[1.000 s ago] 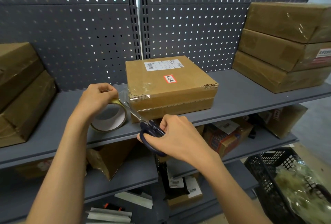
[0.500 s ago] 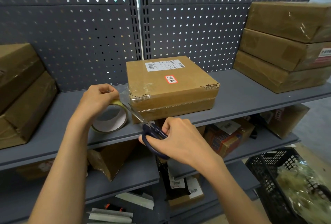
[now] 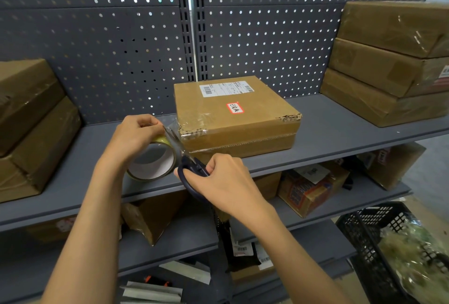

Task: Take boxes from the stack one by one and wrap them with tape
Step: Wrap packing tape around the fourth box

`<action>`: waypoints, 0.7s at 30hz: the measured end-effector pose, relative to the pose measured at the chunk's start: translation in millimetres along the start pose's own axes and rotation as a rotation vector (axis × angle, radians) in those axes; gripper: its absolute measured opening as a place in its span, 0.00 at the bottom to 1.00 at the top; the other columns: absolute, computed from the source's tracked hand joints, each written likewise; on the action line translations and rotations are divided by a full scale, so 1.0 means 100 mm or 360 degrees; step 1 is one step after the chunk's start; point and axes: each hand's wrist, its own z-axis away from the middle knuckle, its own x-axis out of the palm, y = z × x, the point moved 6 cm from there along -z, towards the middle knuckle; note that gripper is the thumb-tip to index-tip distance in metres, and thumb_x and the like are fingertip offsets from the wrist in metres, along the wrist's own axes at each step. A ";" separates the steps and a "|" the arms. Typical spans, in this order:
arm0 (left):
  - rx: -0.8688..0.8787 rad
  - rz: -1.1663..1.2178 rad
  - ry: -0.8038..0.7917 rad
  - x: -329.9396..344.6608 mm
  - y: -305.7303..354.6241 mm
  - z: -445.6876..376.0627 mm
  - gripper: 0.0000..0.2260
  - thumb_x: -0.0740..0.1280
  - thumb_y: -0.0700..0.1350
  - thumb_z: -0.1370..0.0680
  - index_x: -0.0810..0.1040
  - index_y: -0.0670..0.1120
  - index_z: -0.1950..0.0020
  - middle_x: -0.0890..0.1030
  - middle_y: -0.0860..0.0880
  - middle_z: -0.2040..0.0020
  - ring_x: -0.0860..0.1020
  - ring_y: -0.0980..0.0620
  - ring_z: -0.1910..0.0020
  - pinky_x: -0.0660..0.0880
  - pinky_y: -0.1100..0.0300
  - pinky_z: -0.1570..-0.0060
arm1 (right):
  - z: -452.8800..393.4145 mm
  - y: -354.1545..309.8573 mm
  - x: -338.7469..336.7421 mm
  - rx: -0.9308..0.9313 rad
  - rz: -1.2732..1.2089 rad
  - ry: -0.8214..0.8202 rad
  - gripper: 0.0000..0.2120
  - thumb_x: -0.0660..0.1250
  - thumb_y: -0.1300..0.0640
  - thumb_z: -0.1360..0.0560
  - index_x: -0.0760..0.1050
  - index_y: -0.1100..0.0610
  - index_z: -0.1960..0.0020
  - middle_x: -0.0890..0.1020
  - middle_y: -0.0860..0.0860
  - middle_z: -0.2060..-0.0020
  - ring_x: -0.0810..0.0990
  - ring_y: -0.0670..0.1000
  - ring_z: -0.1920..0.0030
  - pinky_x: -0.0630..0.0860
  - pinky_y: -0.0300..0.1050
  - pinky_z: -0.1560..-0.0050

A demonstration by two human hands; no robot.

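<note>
- Grey metal shelf (image 3: pixel 340 119), matte, flat deck; dark perforated back panel (image 3: pixel 267 36) behind, light dotting through the holes.
- Lower shelves cluttered with cartons and packets; black plastic lattice crate (image 3: pixel 379 238) at bottom right, contents look like crumpled clear film, hard to confirm.
- Stack of 3 flat boxes (image 3: pixel 388 60) on the shelf at right, glossy film over brown card; 2 more boxes (image 3: pixel 31 121) at left.
- Centre box (image 3: pixel 233 119) flat on the shelf near its front edge: square, brown card, white shipping label, small red-edged sticker, torn top edges, clear tape wrinkled over the near-left corner.
- Left hand (image 3: pixel 136 136) gripping tape roll (image 3: pixel 153 160), clear strip stretched to the box corner.
- Right hand (image 3: pixel 223 179) clenched on dark scissors (image 3: pixel 192 170), blades at the strip, just beside the corner.
</note>
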 end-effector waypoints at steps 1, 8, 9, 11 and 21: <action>-0.0001 0.0005 0.0003 0.00 0.00 0.00 0.07 0.67 0.43 0.24 0.80 0.47 0.62 0.80 0.48 0.62 0.76 0.49 0.58 0.73 0.52 0.50 | -0.01 -0.01 0.01 -0.0022 0.0020 0.0015 0.20 0.67 0.38 0.28 0.69 0.53 0.64 0.76 0.49 0.67 0.76 0.47 0.65 0.71 0.40 0.69; 0.0004 0.0011 0.0010 -0.01 0.00 -0.01 0.08 0.69 0.42 0.25 0.80 0.48 0.65 0.80 0.49 0.65 0.76 0.51 0.61 0.72 0.55 0.53 | -0.09 -0.01 0.10 -0.0045 -0.0011 0.0054 0.18 0.66 0.40 0.27 0.71 0.54 0.62 0.76 0.48 0.67 0.77 0.46 0.66 0.75 0.42 0.65; 0.0009 0.0004 0.0013 -0.01 0.01 -0.01 0.08 0.68 0.42 0.25 0.79 0.48 0.65 0.79 0.49 0.65 0.75 0.51 0.61 0.71 0.55 0.54 | -0.10 0.00 0.10 -0.0042 -0.0021 0.0052 0.18 0.66 0.40 0.27 0.71 0.54 0.62 0.77 0.49 0.67 0.77 0.47 0.65 0.76 0.43 0.64; 0.0012 -0.0009 0.0018 -0.01 0.02 0.00 0.08 0.68 0.42 0.24 0.79 0.48 0.64 0.80 0.49 0.64 0.76 0.51 0.60 0.72 0.55 0.54 | -0.10 0.00 0.11 -0.0043 -0.0047 0.0042 0.17 0.66 0.41 0.26 0.72 0.55 0.61 0.77 0.50 0.66 0.79 0.48 0.64 0.79 0.46 0.62; 0.0019 -0.0039 -0.0005 -0.01 0.04 0.02 0.08 0.67 0.44 0.24 0.80 0.46 0.62 0.80 0.47 0.61 0.77 0.47 0.55 0.73 0.51 0.50 | -0.11 0.01 0.14 -0.0017 -0.0115 -0.0012 0.15 0.67 0.45 0.24 0.70 0.54 0.62 0.79 0.52 0.64 0.82 0.52 0.62 0.82 0.54 0.59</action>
